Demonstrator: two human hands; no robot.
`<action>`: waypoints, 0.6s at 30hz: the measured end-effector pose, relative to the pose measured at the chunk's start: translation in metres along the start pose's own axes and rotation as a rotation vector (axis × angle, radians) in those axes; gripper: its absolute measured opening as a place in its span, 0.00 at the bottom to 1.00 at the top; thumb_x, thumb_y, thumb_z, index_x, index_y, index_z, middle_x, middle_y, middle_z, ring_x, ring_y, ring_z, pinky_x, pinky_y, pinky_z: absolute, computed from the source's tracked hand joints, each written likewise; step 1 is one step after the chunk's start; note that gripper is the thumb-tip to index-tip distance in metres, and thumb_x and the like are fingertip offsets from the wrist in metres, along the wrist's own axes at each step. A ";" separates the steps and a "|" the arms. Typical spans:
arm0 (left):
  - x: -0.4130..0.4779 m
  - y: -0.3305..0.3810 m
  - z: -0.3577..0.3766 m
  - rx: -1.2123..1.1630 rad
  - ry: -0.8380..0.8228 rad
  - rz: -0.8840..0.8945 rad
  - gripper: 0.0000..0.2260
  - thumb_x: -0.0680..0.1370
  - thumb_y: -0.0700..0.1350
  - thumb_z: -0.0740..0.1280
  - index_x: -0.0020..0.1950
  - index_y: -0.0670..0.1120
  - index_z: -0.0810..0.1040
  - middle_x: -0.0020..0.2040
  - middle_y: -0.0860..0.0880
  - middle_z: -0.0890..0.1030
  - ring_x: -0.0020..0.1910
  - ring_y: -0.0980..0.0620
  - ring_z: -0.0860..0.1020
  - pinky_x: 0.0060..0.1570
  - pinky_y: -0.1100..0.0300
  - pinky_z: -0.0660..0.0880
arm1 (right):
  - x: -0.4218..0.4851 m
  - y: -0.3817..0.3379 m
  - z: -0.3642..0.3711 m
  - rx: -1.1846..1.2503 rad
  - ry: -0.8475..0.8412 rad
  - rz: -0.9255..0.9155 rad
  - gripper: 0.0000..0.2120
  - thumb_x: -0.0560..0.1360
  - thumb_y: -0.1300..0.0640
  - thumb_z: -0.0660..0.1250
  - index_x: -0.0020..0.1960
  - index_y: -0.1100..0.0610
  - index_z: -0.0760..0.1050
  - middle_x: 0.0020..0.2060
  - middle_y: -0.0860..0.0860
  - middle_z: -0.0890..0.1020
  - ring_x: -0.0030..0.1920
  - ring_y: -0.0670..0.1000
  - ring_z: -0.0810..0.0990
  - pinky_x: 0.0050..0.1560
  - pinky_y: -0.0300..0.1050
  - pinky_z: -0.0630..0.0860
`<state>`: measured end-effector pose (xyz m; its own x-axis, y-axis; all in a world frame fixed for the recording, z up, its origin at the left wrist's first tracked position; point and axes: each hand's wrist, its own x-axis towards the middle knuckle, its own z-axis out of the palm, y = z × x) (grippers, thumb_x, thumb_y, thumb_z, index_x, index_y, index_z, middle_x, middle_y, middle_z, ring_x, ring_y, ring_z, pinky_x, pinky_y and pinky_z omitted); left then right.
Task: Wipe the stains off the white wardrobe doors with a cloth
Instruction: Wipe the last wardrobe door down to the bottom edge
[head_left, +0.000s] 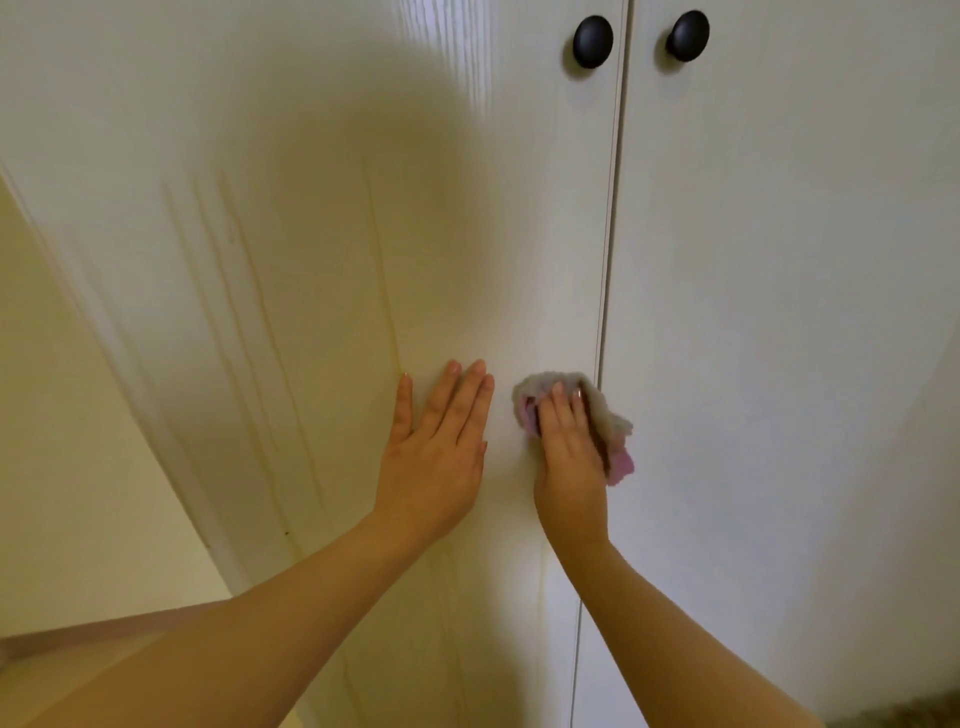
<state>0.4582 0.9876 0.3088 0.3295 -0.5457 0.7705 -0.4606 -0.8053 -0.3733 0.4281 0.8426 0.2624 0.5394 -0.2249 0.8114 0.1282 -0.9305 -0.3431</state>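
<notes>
Right hand (569, 447) lay flat, fingers extended, pressing the crumpled beige-and-pink fleecy cloth (610, 421) against the white left wardrobe door (322, 249) beside the centre seam, left hand (439, 447) spread empty alongside (cloth judged soft, light; best palmed mid-bunch).

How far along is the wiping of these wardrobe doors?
Done: the right door shows no marks, though whether it was wiped is unclear. In hand: the right hand presses the cloth on the left door beside the seam, while the left hand rests flat next to it. Left: long yellowish streaks run down the left door, left of both hands, unwiped.
</notes>
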 end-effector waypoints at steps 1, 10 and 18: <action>-0.002 0.002 0.001 -0.007 -0.001 -0.003 0.25 0.78 0.48 0.54 0.74 0.41 0.59 0.75 0.45 0.62 0.74 0.46 0.58 0.71 0.41 0.47 | -0.009 0.004 0.006 -0.024 0.017 -0.007 0.27 0.72 0.65 0.48 0.72 0.60 0.55 0.72 0.50 0.56 0.72 0.50 0.55 0.72 0.42 0.42; -0.001 0.002 0.006 0.008 0.028 -0.008 0.25 0.79 0.50 0.52 0.75 0.42 0.58 0.75 0.46 0.59 0.77 0.49 0.50 0.72 0.41 0.46 | -0.042 0.018 0.018 -0.009 -0.009 0.016 0.22 0.77 0.64 0.47 0.72 0.61 0.58 0.71 0.52 0.63 0.75 0.46 0.47 0.73 0.43 0.45; -0.002 0.007 0.014 -0.002 0.050 -0.027 0.25 0.80 0.49 0.53 0.75 0.42 0.56 0.76 0.45 0.58 0.77 0.48 0.49 0.72 0.39 0.46 | -0.088 0.017 0.037 -0.055 -0.059 0.106 0.21 0.77 0.62 0.48 0.69 0.63 0.60 0.73 0.56 0.61 0.75 0.51 0.49 0.73 0.42 0.43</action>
<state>0.4657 0.9799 0.2980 0.3004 -0.5112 0.8052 -0.4537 -0.8192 -0.3508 0.4138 0.8574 0.1672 0.5958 -0.3066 0.7423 0.0229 -0.9174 -0.3973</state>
